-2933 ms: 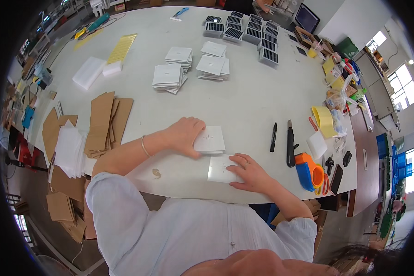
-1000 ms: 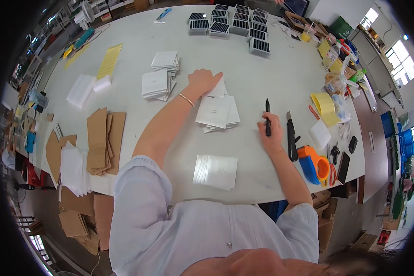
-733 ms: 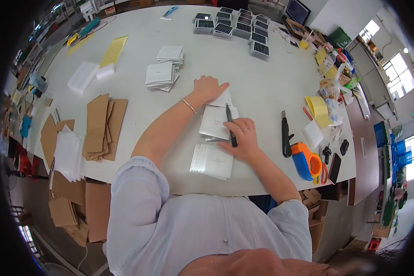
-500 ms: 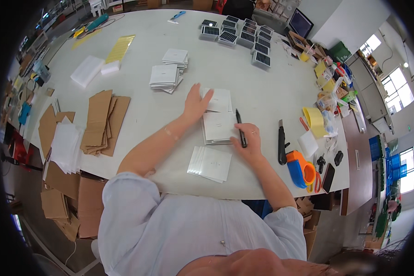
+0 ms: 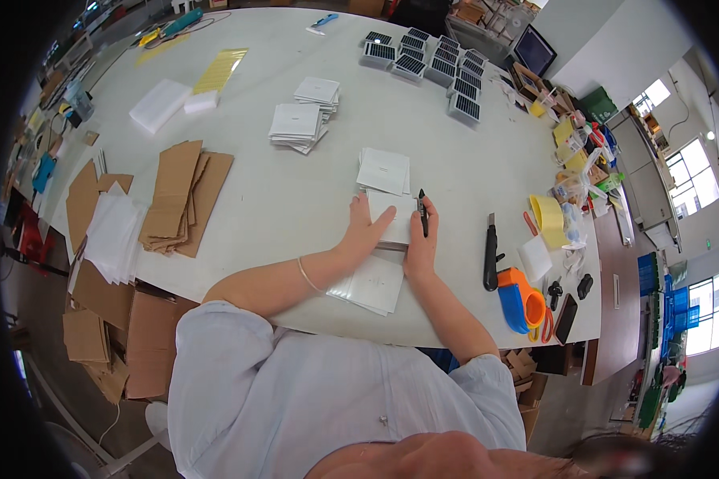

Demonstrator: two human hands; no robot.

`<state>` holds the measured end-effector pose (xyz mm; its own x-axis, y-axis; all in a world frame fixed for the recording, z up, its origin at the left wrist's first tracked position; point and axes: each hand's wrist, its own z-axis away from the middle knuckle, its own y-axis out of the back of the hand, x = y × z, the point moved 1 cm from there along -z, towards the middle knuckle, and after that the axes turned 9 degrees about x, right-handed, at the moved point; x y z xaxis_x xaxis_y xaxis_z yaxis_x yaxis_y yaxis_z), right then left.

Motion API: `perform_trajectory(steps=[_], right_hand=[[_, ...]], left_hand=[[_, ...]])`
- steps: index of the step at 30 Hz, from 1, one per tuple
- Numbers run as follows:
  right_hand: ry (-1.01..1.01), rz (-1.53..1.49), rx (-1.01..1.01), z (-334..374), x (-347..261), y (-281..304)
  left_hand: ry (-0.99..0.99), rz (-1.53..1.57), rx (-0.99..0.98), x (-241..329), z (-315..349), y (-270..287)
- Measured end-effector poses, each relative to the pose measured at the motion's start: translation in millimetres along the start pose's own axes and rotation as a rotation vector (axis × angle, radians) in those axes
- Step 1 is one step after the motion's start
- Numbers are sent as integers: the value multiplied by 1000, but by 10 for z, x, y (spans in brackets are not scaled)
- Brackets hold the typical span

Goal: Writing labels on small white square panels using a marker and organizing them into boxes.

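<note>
A stack of white square cards [image 5: 390, 209] lies in front of me, between my two hands. My left hand [image 5: 363, 233] grips its left side, thumb over the top card. Along the stack's right side rests my right hand [image 5: 420, 243], with a black marker pen [image 5: 423, 214] held upright in its fingers. Just beyond, a second stack of white cards [image 5: 383, 170] touches or nearly touches the first. Nearer to me, several fanned white cards [image 5: 379, 285] lie partly behind my left wrist.
More white card stacks [image 5: 295, 121] stand farther left. Brown cardboard pieces [image 5: 176, 199] and white sheets [image 5: 113, 239] lie at left. On the right are a black utility knife [image 5: 490, 254], an orange-and-blue tape dispenser [image 5: 522, 300] and a phone [image 5: 566, 319]. Small solar-panel units [image 5: 439, 70] stand far back.
My left hand has moved nearer to me, from the far stack to the near one. My right hand has shifted slightly farther away against the stack's side, still holding the pen.
</note>
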<state>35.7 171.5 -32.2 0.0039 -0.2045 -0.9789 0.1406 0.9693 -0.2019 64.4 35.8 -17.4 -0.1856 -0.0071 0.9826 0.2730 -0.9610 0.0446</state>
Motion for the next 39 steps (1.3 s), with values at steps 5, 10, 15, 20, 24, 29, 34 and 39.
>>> perform_trajectory(steps=[5,10,15,20,24,29,34,39], right_hand=[[-1,-15,-22,-71,-31,28],[195,49,65,-199,-282,137],[315,12,-35,-221,-367,-10],[257,138,-48,-342,-231,-16],[187,159,-199,-267,-329,-143],[424,436,-167,-302,-284,-122],[433,450,-135,-301,-283,-131],[413,453,-138,-309,-265,-133]], left_hand=[[17,186,-117,-265,-141,107],[-558,-388,-54,11,-131,474],[-958,-772,-135,165,-221,448],[-884,-809,-210,288,-202,379],[-859,-821,-196,280,-169,394],[-837,-840,-206,281,-157,399],[-848,-833,-187,236,-182,401],[-879,-841,-162,225,-192,390]])
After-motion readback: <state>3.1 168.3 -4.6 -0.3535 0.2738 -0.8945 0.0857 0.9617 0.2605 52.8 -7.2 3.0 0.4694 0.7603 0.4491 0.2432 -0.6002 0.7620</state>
